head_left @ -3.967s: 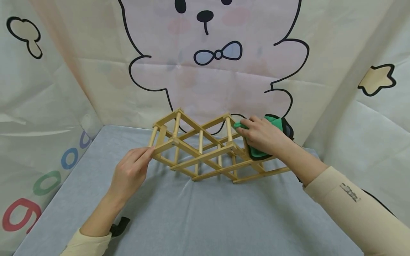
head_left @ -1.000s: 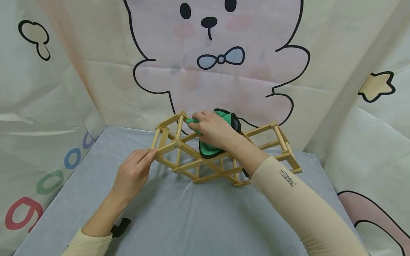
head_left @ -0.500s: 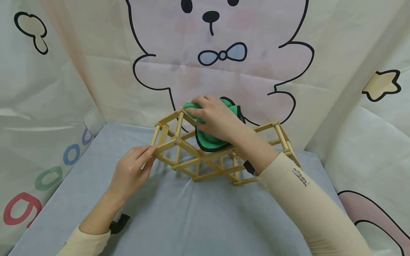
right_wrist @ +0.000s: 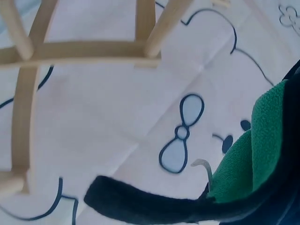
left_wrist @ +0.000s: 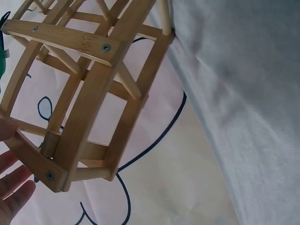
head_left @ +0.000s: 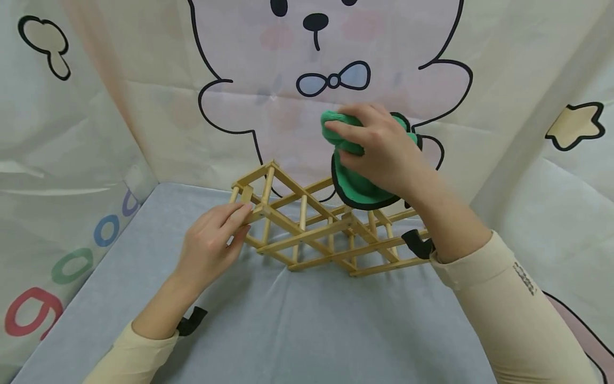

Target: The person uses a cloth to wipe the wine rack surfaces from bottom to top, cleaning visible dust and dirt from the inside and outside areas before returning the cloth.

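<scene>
A bamboo lattice rack (head_left: 303, 234), built of crossed slats and round dowels, stands across the table. My left hand (head_left: 211, 240) holds its left end, fingertips at the end slat; in the left wrist view the thumb (left_wrist: 6, 129) lies against that slat (left_wrist: 35, 161) and the fingers show below it. My right hand (head_left: 379, 144) grips a bunched green cloth (head_left: 362, 186) with black edging, raised above the middle of the rack. In the right wrist view the cloth (right_wrist: 234, 168) fills the right edge, apart from the rack's slats (right_wrist: 93, 50); the right fingers are hidden there.
The table (head_left: 288, 330) has a grey-blue cover. Pale printed sheets form a back wall (head_left: 288, 117) and side walls close behind the rack. Black straps (head_left: 192, 321) hang from both wrists.
The right hand wiped leftward along the rack with the cloth, then lifted it up and to the right, off the slats. The left hand shifted slightly right along the rack's left end.
</scene>
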`<state>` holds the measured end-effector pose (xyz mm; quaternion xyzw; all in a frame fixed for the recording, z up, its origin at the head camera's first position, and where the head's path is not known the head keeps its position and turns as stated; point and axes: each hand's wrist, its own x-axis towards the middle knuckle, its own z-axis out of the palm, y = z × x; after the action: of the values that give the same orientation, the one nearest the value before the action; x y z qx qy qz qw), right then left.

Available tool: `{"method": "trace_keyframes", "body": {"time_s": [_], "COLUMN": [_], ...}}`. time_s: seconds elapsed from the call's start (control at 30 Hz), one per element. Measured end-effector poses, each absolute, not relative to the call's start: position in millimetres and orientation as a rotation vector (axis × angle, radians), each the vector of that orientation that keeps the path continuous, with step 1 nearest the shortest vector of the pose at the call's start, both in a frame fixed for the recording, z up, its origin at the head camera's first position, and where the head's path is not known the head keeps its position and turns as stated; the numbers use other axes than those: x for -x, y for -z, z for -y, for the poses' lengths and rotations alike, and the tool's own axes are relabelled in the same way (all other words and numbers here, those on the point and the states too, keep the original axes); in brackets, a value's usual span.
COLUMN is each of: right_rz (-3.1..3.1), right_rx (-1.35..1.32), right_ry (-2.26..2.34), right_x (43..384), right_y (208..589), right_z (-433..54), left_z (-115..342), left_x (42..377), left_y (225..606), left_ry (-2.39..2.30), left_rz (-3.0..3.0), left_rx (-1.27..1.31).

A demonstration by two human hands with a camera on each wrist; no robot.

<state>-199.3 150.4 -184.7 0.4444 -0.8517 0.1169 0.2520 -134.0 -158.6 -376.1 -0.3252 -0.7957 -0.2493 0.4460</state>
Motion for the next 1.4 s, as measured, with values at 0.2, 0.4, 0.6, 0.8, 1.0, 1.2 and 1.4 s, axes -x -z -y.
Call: {"method": "trace_keyframes", "body": {"time_s": [0.2,0.4,0.6,0.8,1.0,1.2,1.4], "right_rz": [2.244,2.262,2.281,2.311,2.34,2.407,2.463], "right_rx": [-1.168,-1.117,-1.05,-0.946,-0.895,-0.801,-0.724], "right_ry": [-0.296,-0.278,-0.306,-0.353,-0.366,-0.351,-0.301], "right_x": [195,190,181,172,166,154,145], "right_y": [178,179,187,206,229,249,268], "right_z": [-184,-218,-255,-291,-326,-361,-386], "left_z": [152,146,139,133,129,126,127], "left_x": [136,138,137,137,135,138,142], "left_y": [365,359,352,344,338,336,337], "left_ry": [0.586,0.57,0.537,0.477,0.413,0.382,0.388], "left_rz": [1.971,1.951,1.976,2.082,2.109,2.044,2.08], "left_rx": [0.825,0.857,0.867,0.87,0.881,0.938,0.939]}}
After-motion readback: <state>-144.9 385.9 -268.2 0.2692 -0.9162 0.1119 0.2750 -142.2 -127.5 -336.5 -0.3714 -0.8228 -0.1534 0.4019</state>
